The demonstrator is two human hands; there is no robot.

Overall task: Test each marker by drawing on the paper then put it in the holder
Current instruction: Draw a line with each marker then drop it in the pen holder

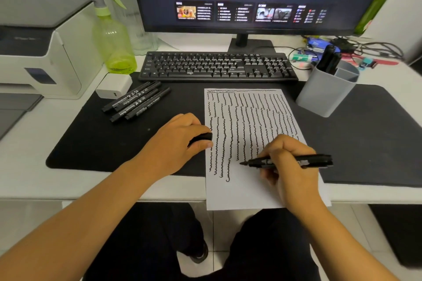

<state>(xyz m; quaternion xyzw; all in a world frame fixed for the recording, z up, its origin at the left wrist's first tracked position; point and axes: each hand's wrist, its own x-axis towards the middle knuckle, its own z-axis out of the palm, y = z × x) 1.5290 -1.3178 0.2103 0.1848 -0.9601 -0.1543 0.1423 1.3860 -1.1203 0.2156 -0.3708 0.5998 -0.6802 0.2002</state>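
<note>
The desk (27, 166) is carrying a black mat (109, 143), and the paper (251, 191) is lying across the mat with its near end hanging past the desk edge. That overhang is the main risk: a heavy stroke low on the sheet could be buckling or sliding it, since nothing solid backs it there.

The holder (324, 96) is standing just right of the paper's far corner, already holding a few markers. Dropping the next one in carelessly could be tipping it, as it looks light.

The left hand (175, 141) is resting at the paper's left edge, fingers curled round a cap (202, 137). If it lifts, the sheet is losing its only anchor.

The right hand (290, 166) is gripping an uncapped marker (290, 162), its tip on or just above the paper among wavy lines; the palm could be smearing wet ink.

Four spare markers (137, 102) are lying far left on the mat, untested, and may be rolling if nudged.
</note>
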